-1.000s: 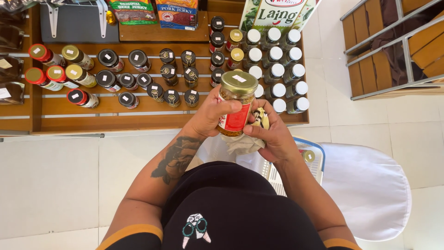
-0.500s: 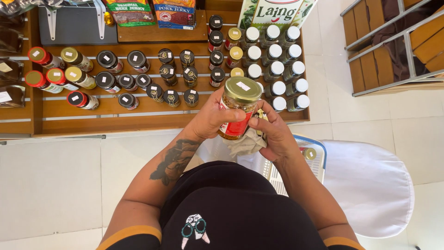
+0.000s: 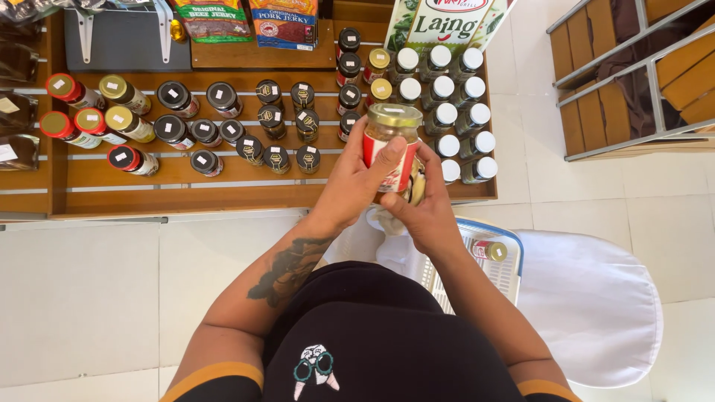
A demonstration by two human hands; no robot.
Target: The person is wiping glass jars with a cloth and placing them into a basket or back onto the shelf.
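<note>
Two hands share one jar, held up in front of the person's chest over the near edge of a wooden display shelf (image 3: pixel 246 195). Nearest the camera: black shirt with a small cartoon print, tattooed left forearm. Just right of the body, a white plastic basket (image 3: pixel 500 277) with a small gold-lidded jar (image 3: pixel 489 251) lying in it; beside that, a white-covered chair seat (image 3: pixel 596 305).

Left hand (image 3: pixel 350 182) wraps the glass jar (image 3: pixel 391 149) from the left, fingers closed round it, thumb lying across the red label. Right hand (image 3: pixel 421 212) supports it from below and the right, fingers curled on the lower side. A white cloth (image 3: pixel 387 223) is bunched under the right hand, probably pinched against the jar's base; the grip there is hidden. The jar is roughly upright, gold lid on, pale contents.

Beyond the hands, on the shelf: white-capped bottles (image 3: pixel 458 115) in rows just right of the jar, small black-lidded jars (image 3: pixel 272 138) in the middle, red- and gold-lidded jars (image 3: pixel 89 119) lying tilted at left. Farthest back: two snack bags (image 3: pixel 246 22), a grey box (image 3: pixel 123 37), a green-and-white printed sign (image 3: pixel 447 26). Top right, a wooden crate rack (image 3: pixel 633 74) on the tiled floor.
</note>
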